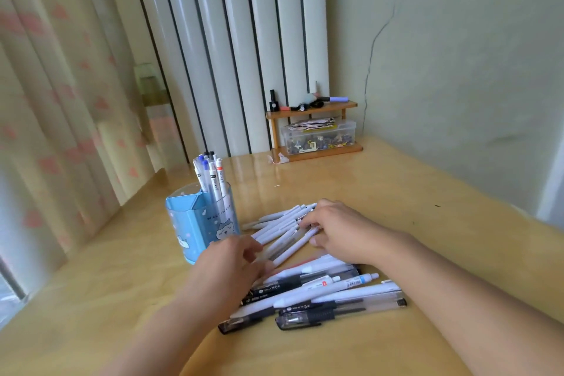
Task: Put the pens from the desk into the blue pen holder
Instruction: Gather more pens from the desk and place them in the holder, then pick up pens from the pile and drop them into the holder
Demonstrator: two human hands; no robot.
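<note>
A wooden bench (396, 207) fills the lower frame. Left of centre stands the blue pen holder (195, 223), several pens upright inside. Loose pens (320, 290) lie at centre. Both hands rest on them: left hand (232, 262) with loosely bent fingers, right hand (338, 229) with fingers curled over white pens (280, 223); whether either one grips a pen I cannot tell.

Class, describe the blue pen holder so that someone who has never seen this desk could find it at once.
Start at the glossy yellow wooden desk and go to its left side, near the curtain. Just left of the white pens lying under the two hands stands the blue pen holder. It alone stands upright, cartoon-printed, with pens sticking out of its top.
</note>
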